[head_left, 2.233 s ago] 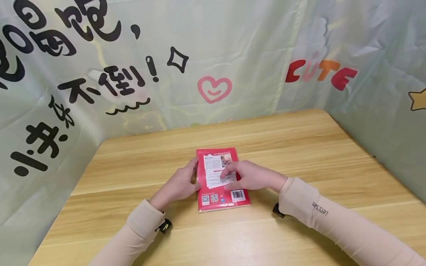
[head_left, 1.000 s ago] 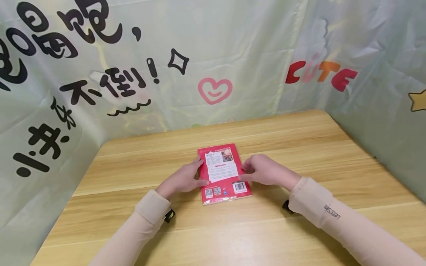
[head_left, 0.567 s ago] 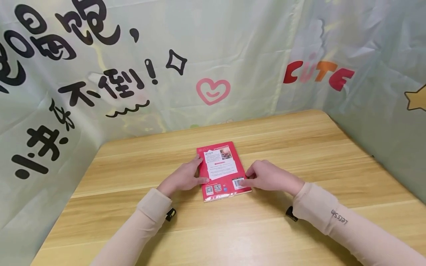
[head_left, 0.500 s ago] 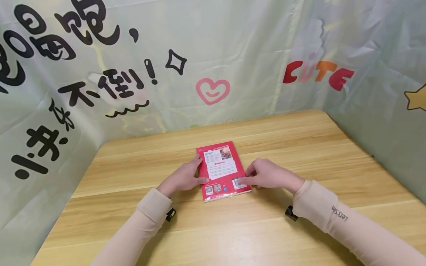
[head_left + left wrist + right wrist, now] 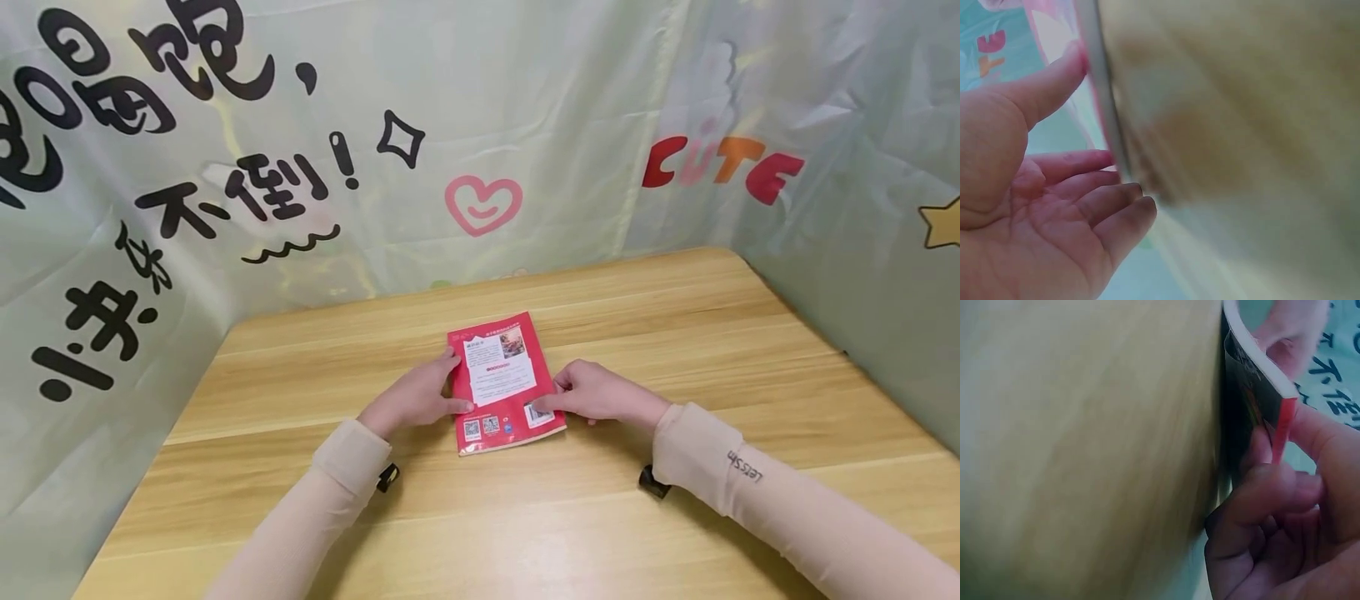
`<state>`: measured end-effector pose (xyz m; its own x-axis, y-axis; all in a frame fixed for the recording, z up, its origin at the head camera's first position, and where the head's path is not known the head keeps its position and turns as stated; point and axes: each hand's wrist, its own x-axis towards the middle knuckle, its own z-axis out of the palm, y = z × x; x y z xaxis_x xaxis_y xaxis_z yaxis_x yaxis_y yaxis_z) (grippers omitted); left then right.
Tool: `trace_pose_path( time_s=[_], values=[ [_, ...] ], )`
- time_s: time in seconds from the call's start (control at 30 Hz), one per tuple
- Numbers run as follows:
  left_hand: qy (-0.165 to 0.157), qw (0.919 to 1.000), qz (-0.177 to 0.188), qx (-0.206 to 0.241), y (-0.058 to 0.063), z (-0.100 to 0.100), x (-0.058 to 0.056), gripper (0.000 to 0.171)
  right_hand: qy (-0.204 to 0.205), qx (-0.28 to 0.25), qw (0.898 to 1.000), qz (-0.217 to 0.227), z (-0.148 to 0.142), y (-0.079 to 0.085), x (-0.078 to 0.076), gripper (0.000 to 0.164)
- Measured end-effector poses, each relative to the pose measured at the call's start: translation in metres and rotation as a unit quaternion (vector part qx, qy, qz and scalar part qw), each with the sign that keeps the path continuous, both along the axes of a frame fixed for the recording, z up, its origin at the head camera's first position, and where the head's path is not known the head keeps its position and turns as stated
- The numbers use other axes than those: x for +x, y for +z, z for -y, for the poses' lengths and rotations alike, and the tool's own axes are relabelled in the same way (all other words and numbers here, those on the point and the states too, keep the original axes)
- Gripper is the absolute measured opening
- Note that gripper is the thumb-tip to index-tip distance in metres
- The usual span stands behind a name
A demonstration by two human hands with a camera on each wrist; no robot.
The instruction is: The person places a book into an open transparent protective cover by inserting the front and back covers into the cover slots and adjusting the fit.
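Observation:
A thin red paperback book [image 5: 498, 379] lies back cover up on the table, with a white text panel, a small picture, two QR codes and a barcode. My left hand [image 5: 417, 395] rests at its left edge, thumb on the cover. In the left wrist view the fingers [image 5: 1119, 215] stretch out fairly straight along that edge. My right hand [image 5: 602, 393] pinches the lower right edge, thumb over the barcode. The right wrist view shows the red spine [image 5: 1283, 428] lifted and the pages bent, with fingertips underneath.
The wooden table [image 5: 660, 325] extends around the book. A pale cloth backdrop [image 5: 570, 100] with black writing, a pink heart and coloured letters surrounds its back and sides. Black wrist devices sit under both beige cuffs [image 5: 351, 458].
The right hand has moved from over the cover to the book's right edge and now grips it. The book has shifted slightly away, and its right side has risen. The left hand barely moved.

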<state>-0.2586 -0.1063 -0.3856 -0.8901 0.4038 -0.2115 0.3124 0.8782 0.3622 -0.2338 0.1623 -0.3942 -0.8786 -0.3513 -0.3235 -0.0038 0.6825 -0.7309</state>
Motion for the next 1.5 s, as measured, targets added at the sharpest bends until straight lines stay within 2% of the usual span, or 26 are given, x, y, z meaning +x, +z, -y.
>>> trace_pose_path(
  time_s=[0.13, 0.27, 0.43, 0.57, 0.7, 0.83, 1.0, 1.1, 1.33, 1.5],
  values=[
    [-0.002, 0.9997, -0.008, -0.022, 0.010, -0.009, -0.006, 0.071, 0.006, 0.014, 1.000, -0.007, 0.004, -0.001, -0.003, 0.027],
    [0.013, 0.9990, -0.024, -0.037, 0.020, -0.027, -0.012, 0.049, 0.016, 0.012, 1.000, -0.007, 0.006, 0.000, -0.004, 0.020],
    [0.033, 0.9980, -0.026, -0.046, 0.027, -0.053, -0.019, 0.045, 0.032, 0.016, 0.999, -0.018, 0.009, 0.000, -0.005, 0.016],
    [0.039, 0.9978, -0.027, -0.047, 0.028, -0.071, -0.029, 0.038, 0.041, 0.023, 0.999, -0.020, 0.011, -0.001, -0.004, 0.015],
    [0.056, 0.9969, -0.028, -0.047, 0.032, -0.085, -0.037, 0.038, 0.044, 0.029, 0.998, -0.018, 0.012, -0.001, -0.004, 0.014],
    [0.073, 0.9952, -0.045, -0.047, 0.036, -0.099, -0.042, 0.043, 0.050, 0.031, 0.998, -0.018, 0.014, 0.001, -0.004, 0.012],
    [0.093, 0.9926, -0.070, -0.037, 0.039, -0.110, -0.046, 0.043, 0.072, 0.045, 0.995, -0.044, 0.017, 0.004, -0.004, 0.011],
    [0.097, 0.9913, -0.079, -0.041, 0.041, -0.112, -0.048, 0.041, 0.080, 0.055, 0.994, -0.058, 0.017, 0.004, -0.004, 0.011],
    [0.094, 0.9917, -0.078, -0.041, 0.045, -0.111, -0.051, 0.034, 0.079, 0.070, 0.993, -0.057, 0.019, 0.005, 0.001, 0.011],
    [0.092, 0.9921, -0.075, -0.040, 0.046, -0.110, -0.051, 0.040, 0.074, 0.088, 0.991, -0.070, 0.022, 0.005, 0.010, 0.012]
  ],
)
